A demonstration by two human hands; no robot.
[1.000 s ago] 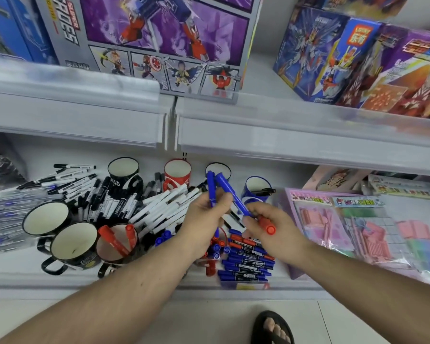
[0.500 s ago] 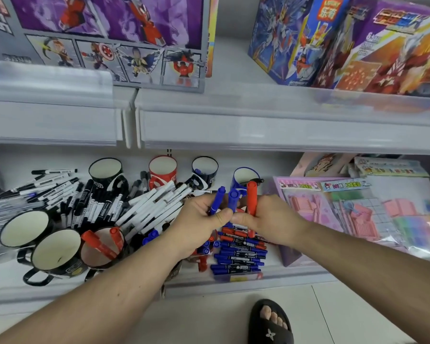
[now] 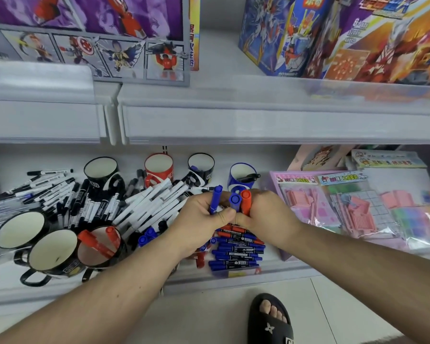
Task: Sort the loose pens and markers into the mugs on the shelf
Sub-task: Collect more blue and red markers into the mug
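CHANGE: you've stood the markers upright, hands now touching | GRIP: left hand (image 3: 204, 219) holds blue marker (image 3: 215, 198); right hand (image 3: 263, 214) pinches blue-and-red pair (sorting by colour next) | TARGET: red-marker mug (image 3: 98, 247), 9 o'clock

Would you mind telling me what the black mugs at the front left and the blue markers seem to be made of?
The black mugs with cream insides look like glazed ceramic or enamel: glossy walls, thick rims. The blue markers stacked on the shelf look like smooth moulded plastic with printed labels.
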